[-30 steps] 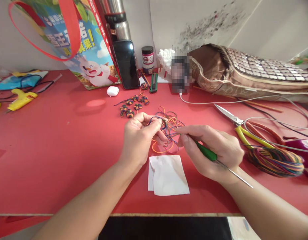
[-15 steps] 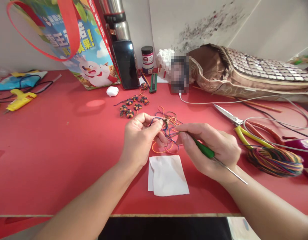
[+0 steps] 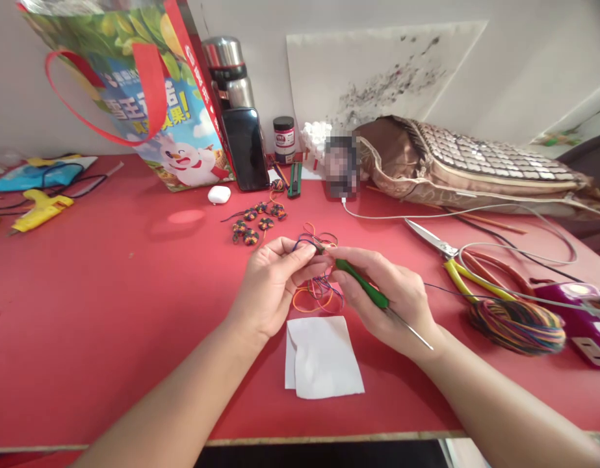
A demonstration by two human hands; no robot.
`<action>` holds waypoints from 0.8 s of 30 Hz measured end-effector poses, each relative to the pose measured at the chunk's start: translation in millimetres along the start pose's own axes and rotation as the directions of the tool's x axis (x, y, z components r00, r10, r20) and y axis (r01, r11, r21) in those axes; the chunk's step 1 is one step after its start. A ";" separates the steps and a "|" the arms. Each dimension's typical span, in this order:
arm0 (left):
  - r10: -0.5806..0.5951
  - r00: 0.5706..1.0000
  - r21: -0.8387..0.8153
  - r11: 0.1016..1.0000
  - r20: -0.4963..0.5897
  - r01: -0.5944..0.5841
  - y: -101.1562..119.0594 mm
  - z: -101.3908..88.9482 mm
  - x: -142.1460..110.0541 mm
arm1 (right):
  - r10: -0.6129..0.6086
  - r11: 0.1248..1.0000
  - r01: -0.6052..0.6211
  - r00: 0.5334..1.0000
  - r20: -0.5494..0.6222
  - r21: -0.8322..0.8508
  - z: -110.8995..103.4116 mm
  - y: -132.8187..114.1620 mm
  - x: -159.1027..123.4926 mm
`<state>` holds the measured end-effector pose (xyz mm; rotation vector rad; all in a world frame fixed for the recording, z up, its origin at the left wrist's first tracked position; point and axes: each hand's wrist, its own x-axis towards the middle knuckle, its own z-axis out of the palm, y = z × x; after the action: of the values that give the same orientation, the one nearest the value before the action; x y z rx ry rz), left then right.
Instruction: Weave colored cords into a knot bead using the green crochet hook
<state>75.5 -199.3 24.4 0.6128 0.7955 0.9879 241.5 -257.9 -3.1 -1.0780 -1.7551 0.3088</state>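
Pinched between the thumb and fingers of my left hand is a small piece of knotted cord, mostly covered by the fingertips. My right hand grips a tool with a green handle, and a thin metal shaft sticks out behind toward the wrist. The tool's front end meets the cord by the left fingertips; its exact tip is hidden. Loose multicoloured cords in blue, orange and pink trail in loops under both hands. A folded white paper lies just in front of them.
Several finished cord knots lie beyond my left hand. To the right are scissors, a cord coil and a purple power strip. A phone, utility knife, earphone case and yellow glue gun sit farther back.
My right hand has moved left, bringing the green-handled tool up against the cord at my left fingertips. The whole view has shifted slightly, with the objects at the back now lower.
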 end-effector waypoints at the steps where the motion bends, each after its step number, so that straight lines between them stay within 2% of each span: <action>1: -0.004 1.000 0.008 1.000 0.010 0.004 -0.1 -0.2 0.2 | 0.012 1.000 -0.012 1.000 -0.005 0.002 0.4 0.6 -0.1; 6: -0.007 0.999 0.114 0.993 0.051 0.001 -0.7 -0.5 0.1 | 0.138 0.990 -0.137 0.989 -0.055 0.033 4.0 6.6 -2.1; 11: -0.043 0.997 0.150 0.988 0.072 0.032 1.7 -0.9 0.9 | 0.287 0.930 -0.260 0.955 -0.071 0.261 7.3 11.6 -3.2; 14: -0.079 0.993 0.157 0.985 0.090 0.065 3.6 -1.2 1.1 | 0.374 0.842 -0.308 0.925 -0.068 0.443 7.5 10.4 -0.8; 18: -0.107 0.987 0.182 0.980 0.120 0.085 4.5 -2.2 1.3 | 0.471 0.666 -0.360 0.882 0.005 0.654 4.5 8.9 4.9; 21: -0.092 0.984 0.219 0.974 0.154 0.057 3.9 -3.0 0.7 | 0.521 0.546 -0.407 0.849 0.083 0.732 -0.3 8.8 8.8; 24: -0.078 0.981 0.258 0.966 0.179 0.030 3.1 -3.5 -0.8 | 0.543 0.504 -0.440 0.831 0.123 0.743 -5.9 8.9 10.7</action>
<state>70.9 -198.3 25.0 0.8880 0.7721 0.7695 250.2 -246.1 0.6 -0.9038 -0.9581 1.1992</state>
